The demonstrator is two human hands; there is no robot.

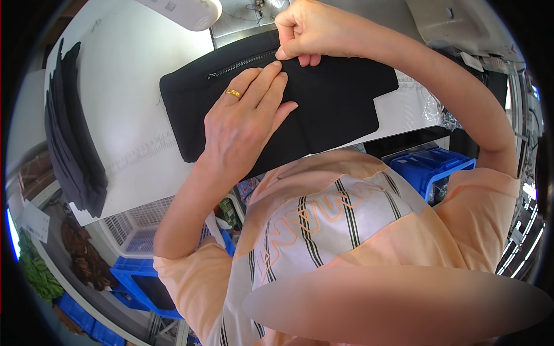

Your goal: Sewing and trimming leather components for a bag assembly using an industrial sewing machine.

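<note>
A white worktable (pixel 130 86) marked with ruled scales spreads under a rounded white fitting (pixel 187 11) at upper left, with crumpled clear plastic (pixel 435 112) at its right side. At lower left, a white lattice basket (pixel 153 218) sits by a blue crate (pixel 128 270), near heaps of brown material (pixel 86 254) and green material (pixel 39 268), while a second blue bin (pixel 430 164) stands at right.

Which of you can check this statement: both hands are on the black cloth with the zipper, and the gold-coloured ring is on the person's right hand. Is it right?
Not quite. The gold-coloured ring is on the left hand, not the right hand; the head view shows it. Both hands are on the black cloth with the zipper.
</note>
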